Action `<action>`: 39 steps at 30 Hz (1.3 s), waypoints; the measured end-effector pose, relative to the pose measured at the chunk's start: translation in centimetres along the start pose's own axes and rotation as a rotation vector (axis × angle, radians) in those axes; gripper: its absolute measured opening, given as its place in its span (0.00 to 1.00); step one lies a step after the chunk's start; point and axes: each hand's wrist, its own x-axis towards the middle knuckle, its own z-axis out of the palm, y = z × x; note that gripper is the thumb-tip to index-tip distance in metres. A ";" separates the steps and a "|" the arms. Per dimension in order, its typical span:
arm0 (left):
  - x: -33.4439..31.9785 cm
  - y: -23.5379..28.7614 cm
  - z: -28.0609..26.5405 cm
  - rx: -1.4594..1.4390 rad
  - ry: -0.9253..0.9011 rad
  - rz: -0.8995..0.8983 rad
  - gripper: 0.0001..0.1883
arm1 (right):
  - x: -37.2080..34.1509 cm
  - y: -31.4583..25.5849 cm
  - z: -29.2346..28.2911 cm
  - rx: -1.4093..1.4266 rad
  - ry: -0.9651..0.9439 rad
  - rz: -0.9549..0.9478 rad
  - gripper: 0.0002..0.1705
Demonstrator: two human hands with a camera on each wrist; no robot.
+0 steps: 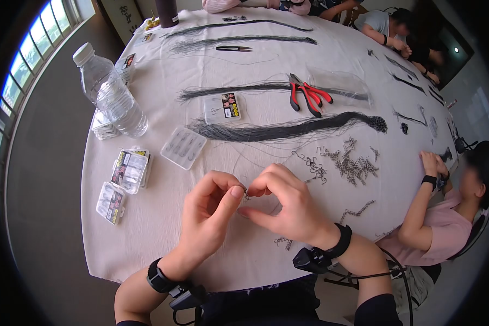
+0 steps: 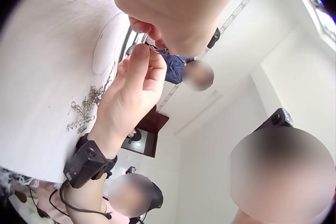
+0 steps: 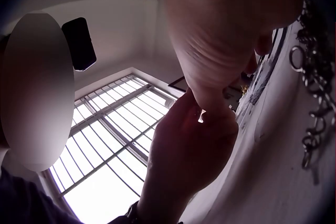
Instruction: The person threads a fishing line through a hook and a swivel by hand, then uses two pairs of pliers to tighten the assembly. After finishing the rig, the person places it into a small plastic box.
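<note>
Evidently, your left hand pinches a tiny metal piece (its shape is hard to make out) over the tablecloth, near the loose hooks. Your right hand bends its fingers just beside it; whether they grip it, I can't tell.

There is one clear bottle, one dark bottle, one thread snipper.
</note>
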 end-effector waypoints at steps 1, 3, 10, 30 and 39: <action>0.0 0.0 0.0 0.000 0.001 0.001 0.05 | 0.0 -0.1 0.1 -0.014 0.016 -0.004 0.16; -0.1 -0.1 0.0 -0.025 -0.001 0.010 0.05 | 0.1 -0.2 0.1 -0.028 0.031 -0.008 0.15; -0.1 -0.2 0.0 -0.039 -0.010 0.016 0.05 | 0.2 -0.3 0.1 -0.040 0.082 -0.032 0.13; -0.2 -0.4 0.1 -0.002 0.003 0.043 0.03 | -0.4 1.2 -0.7 0.457 0.031 0.271 0.06; -0.4 -0.8 0.3 0.174 -0.029 0.102 0.02 | -0.4 0.8 -0.9 0.580 -0.015 0.181 0.07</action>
